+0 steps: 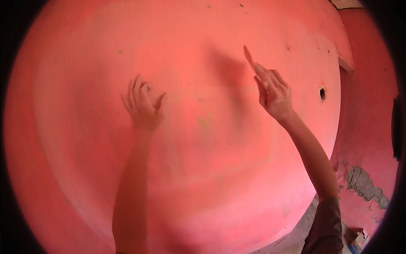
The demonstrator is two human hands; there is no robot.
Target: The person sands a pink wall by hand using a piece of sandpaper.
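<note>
In front of me rises a painted pink-red wall (pixel 190 152) with smudges and small pits. My left hand (pixel 144 103) has its fingers apart at the wall's surface, beside a small chipped spot (pixel 148 87); it holds nothing. On the right, my right hand (pixel 274 92) grips a thin, flat, blade-like tool (pixel 248 56) seen almost edge-on, tip pointing up. Its exact kind is unclear, and the handle is hidden by my fingers. A dark shadow falls on the wall left of that hand, and the tool appears to stand off the surface.
A dark hole (pixel 322 94) pierces the wall at right, below a short ledge (pixel 346 65). Beyond the corner, a side wall (pixel 364 127) has broken plaster (pixel 364 184). Grey floor (pixel 291 238) and a small box (pixel 359 242) show at lower right. A dark object (pixel 396 128) borders the view.
</note>
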